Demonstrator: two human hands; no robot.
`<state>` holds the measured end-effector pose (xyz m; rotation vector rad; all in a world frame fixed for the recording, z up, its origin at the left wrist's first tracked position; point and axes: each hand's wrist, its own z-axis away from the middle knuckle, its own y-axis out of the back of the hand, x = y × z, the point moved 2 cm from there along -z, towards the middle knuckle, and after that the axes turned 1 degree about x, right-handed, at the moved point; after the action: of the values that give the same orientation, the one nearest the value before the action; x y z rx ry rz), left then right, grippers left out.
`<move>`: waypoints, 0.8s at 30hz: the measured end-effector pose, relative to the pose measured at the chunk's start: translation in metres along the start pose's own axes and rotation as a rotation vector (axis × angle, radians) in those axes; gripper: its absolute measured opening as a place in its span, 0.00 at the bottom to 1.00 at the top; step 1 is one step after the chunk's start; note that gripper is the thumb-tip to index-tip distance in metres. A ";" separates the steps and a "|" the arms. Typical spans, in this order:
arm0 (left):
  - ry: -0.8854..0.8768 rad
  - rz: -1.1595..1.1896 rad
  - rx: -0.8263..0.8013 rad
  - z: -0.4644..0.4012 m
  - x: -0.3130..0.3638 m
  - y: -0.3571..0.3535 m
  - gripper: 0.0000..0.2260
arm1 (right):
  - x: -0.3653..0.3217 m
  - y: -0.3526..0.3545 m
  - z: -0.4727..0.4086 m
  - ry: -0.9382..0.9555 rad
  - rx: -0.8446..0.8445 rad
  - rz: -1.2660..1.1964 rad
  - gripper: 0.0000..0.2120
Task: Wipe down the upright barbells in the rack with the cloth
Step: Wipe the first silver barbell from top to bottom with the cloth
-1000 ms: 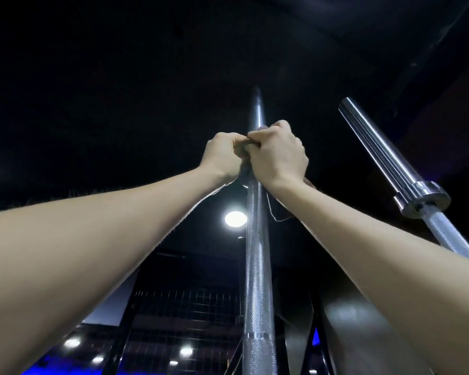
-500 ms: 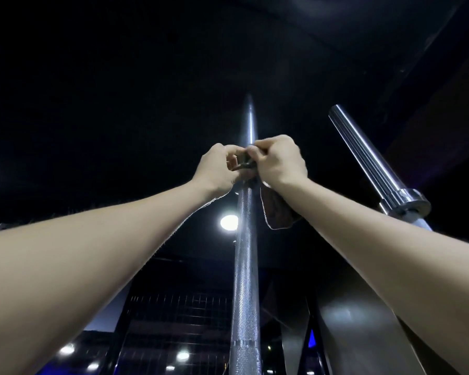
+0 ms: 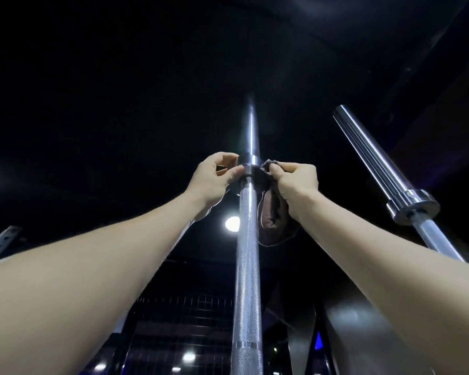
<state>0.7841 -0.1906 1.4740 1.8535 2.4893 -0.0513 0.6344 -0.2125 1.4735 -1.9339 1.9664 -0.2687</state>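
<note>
An upright steel barbell (image 3: 247, 266) with a knurled shaft rises through the middle of the view, its collar at hand height and smooth sleeve above. My right hand (image 3: 295, 182) pinches a dark cloth (image 3: 272, 223) just right of the collar; the cloth hangs down beside the shaft. My left hand (image 3: 214, 180) is at the collar's left side, fingers curled with the tips at the collar's rim. Whether it holds part of the cloth is hidden. A second barbell (image 3: 385, 169) leans at the right.
The ceiling overhead is dark, with a round lamp (image 3: 232, 223) glowing behind the shaft. A perforated rack upright (image 3: 0, 243) shows at the left edge. Dark frame panels and a wire mesh (image 3: 184, 326) stand behind the bars, with small lights low down.
Both hands have parted from a joined grip on the shaft and now sit either side of the collar. More of the cloth hangs free under my right hand.
</note>
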 end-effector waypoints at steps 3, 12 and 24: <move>-0.203 -0.478 -0.038 -0.005 0.018 0.004 0.14 | -0.011 0.005 0.002 0.052 -0.020 0.194 0.04; -0.273 -0.927 0.047 -0.013 0.041 -0.016 0.03 | -0.051 -0.006 0.028 0.544 0.023 0.770 0.11; -0.197 -0.511 0.054 -0.012 0.016 -0.002 0.11 | -0.017 0.011 0.011 0.099 0.032 0.263 0.03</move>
<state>0.7779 -0.1753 1.4851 1.1130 2.7581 -0.3005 0.6281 -0.1943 1.4616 -1.6473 2.2368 -0.3274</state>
